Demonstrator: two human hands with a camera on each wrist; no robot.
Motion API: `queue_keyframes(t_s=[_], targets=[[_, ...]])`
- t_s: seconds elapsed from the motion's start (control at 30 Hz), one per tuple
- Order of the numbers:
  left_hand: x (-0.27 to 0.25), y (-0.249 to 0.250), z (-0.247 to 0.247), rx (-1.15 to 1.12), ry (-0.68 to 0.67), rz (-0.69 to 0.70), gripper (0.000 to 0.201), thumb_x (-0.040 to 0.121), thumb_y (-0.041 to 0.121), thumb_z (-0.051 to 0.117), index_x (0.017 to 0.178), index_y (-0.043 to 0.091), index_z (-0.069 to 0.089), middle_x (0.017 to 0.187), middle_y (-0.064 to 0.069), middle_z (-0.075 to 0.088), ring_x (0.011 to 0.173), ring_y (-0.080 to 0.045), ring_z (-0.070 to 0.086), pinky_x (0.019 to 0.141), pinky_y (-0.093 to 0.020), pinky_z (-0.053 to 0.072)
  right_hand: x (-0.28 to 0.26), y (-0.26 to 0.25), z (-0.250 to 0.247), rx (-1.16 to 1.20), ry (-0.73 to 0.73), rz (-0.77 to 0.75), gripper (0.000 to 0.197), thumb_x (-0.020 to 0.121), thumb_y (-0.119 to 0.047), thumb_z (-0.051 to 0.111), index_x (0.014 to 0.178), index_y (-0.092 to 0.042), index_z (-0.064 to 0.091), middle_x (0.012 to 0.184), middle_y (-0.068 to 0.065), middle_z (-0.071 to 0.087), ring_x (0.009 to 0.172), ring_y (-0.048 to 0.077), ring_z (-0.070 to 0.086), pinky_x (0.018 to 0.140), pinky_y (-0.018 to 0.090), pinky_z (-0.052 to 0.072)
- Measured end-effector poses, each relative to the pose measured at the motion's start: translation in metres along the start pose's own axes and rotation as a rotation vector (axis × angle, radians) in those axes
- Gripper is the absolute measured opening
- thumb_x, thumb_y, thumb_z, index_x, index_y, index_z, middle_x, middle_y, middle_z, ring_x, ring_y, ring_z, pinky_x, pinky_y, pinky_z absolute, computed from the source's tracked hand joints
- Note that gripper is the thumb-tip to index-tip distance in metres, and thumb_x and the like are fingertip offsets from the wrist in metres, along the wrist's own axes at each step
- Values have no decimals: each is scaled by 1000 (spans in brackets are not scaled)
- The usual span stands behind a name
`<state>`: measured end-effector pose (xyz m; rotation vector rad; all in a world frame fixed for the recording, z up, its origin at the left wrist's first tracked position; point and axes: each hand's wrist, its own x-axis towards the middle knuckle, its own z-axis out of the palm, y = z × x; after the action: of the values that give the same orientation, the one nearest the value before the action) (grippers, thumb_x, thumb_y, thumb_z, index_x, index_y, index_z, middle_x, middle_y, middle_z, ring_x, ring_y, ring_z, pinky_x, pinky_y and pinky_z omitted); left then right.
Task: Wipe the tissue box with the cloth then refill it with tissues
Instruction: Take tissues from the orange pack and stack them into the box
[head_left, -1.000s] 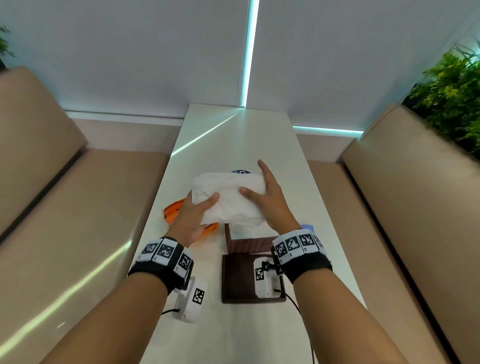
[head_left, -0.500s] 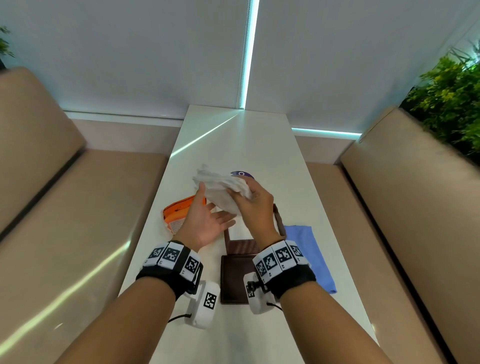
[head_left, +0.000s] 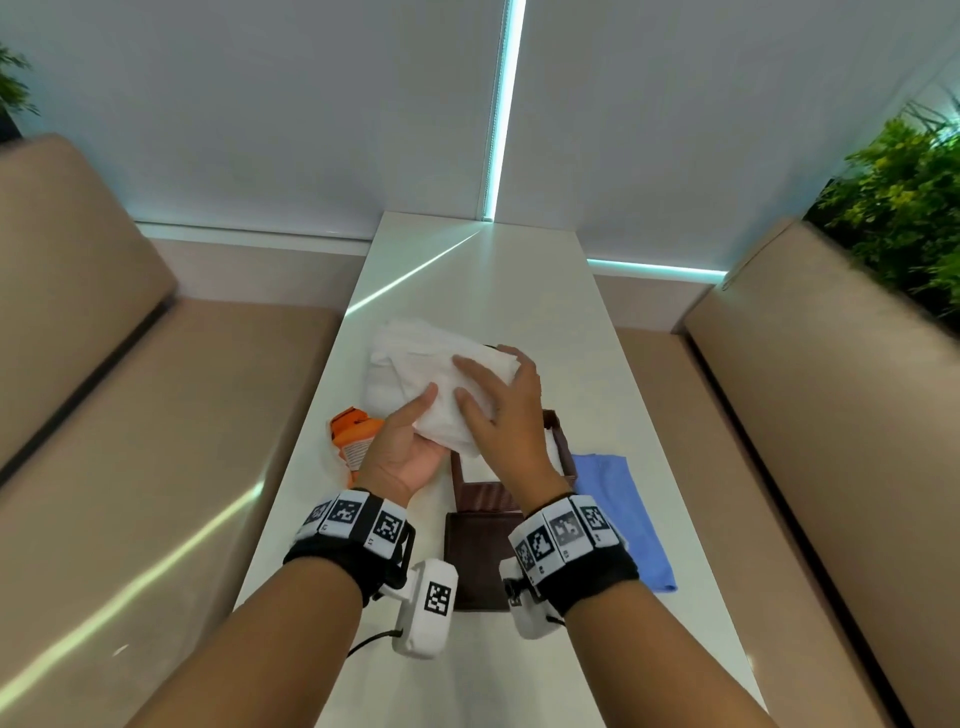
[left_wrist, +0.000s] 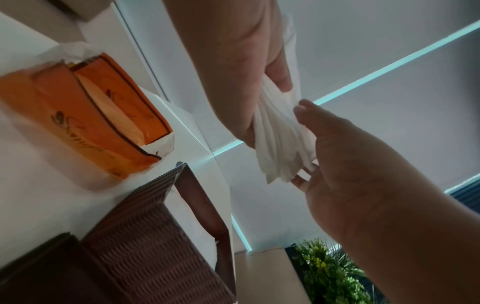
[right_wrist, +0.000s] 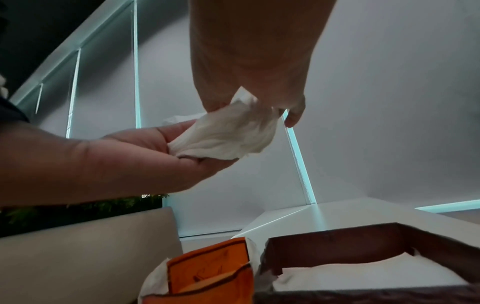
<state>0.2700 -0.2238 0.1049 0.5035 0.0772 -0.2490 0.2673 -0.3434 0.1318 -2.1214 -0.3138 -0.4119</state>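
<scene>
Both hands hold a bunch of white tissues (head_left: 431, 364) in the air above the brown woven tissue box (head_left: 560, 441). My left hand (head_left: 415, 421) is palm up under the tissues, thumb pressing on top. My right hand (head_left: 488, 387) lies over them, and in the right wrist view it (right_wrist: 259, 107) pinches the tissues (right_wrist: 228, 133) against the left hand (right_wrist: 161, 148). The box (right_wrist: 350, 240) stands open with white tissue (right_wrist: 363, 273) inside. Its lid (head_left: 478, 551) lies flat in front. The blue cloth (head_left: 618, 514) lies right of the box.
An opened orange tissue pack (head_left: 353, 436) lies left of the box on the narrow white table (head_left: 498, 275). Beige benches (head_left: 156, 415) run along both sides. A green plant (head_left: 904, 197) stands at the far right.
The flat stack held between both hands was crumpled up over the box, then spread out again to the far left. My right hand shifted left, uncovering the blue cloth.
</scene>
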Motion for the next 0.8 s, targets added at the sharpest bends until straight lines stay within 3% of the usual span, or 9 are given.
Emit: queue_keyframes(t_s=[0.07, 0.13, 0.2, 0.3, 0.47, 0.53, 0.6, 0.7, 0.8], targets=[[-1, 2, -2, 33, 2, -11, 58, 70, 13, 79, 125, 8, 59, 128, -16, 61, 117, -29, 60, 101, -47, 45, 3, 2, 0, -202, -1, 26, 41, 86, -39, 62, 126, -30, 59, 146, 10, 31, 135, 26, 27, 113, 42, 26], [-3, 2, -1, 76, 5, -23, 62, 71, 19, 79, 127, 7, 55, 124, -16, 64, 114, -28, 62, 101, -47, 46, 6, 2, 0, -296, 10, -1, 40, 83, -46, 63, 121, -34, 62, 149, 9, 30, 136, 28, 23, 110, 42, 24], [-7, 1, 4, 101, 31, -26, 46, 86, 33, 59, 124, 7, 55, 115, -16, 68, 107, -27, 66, 100, -46, 46, 9, 3, 3, -341, 57, -86, 29, 81, -46, 63, 105, -31, 71, 145, 9, 40, 133, 26, 24, 106, 41, 25], [-7, 0, 5, 93, 98, -34, 61, 92, 56, 34, 124, 9, 53, 115, -17, 68, 109, -27, 64, 105, -47, 41, 12, 5, 5, -421, 214, -163, 15, 79, -36, 67, 80, -24, 77, 128, 8, 61, 125, 23, 29, 98, 36, 21], [-3, -5, 0, 80, 141, -44, 71, 90, 65, 28, 126, 10, 54, 122, -17, 65, 120, -30, 55, 107, -48, 37, 7, 4, 6, -530, 395, -251, 14, 80, -30, 65, 71, -24, 75, 104, 0, 72, 109, 19, 45, 90, 36, 26], [-3, -7, 0, 104, 151, -54, 70, 90, 66, 28, 123, 11, 57, 119, -17, 66, 121, -30, 55, 108, -48, 37, 4, -1, 6, -468, 350, -301, 22, 83, -30, 59, 70, -17, 70, 85, -1, 71, 89, 20, 54, 82, 34, 33], [-4, -8, -2, 129, 164, -68, 69, 89, 66, 31, 123, 12, 57, 121, -18, 65, 121, -31, 56, 108, -49, 37, 2, -9, 3, -364, 164, -246, 30, 87, -36, 50, 80, -12, 67, 75, 1, 69, 71, 21, 61, 74, 33, 41], [-7, -8, -2, 136, 156, -81, 65, 88, 58, 43, 133, 11, 50, 129, -19, 61, 123, -31, 55, 107, -49, 40, 5, -10, -3, -333, -97, -43, 34, 92, -41, 51, 101, -12, 66, 84, 4, 70, 75, 16, 59, 71, 28, 39], [-8, -8, -5, 141, 171, -86, 65, 88, 52, 46, 137, 9, 47, 132, -18, 58, 123, -30, 55, 97, -45, 49, 8, -8, -6, -289, -169, 96, 27, 94, -28, 51, 83, -7, 63, 71, 7, 57, 69, 19, 52, 61, 24, 33]])
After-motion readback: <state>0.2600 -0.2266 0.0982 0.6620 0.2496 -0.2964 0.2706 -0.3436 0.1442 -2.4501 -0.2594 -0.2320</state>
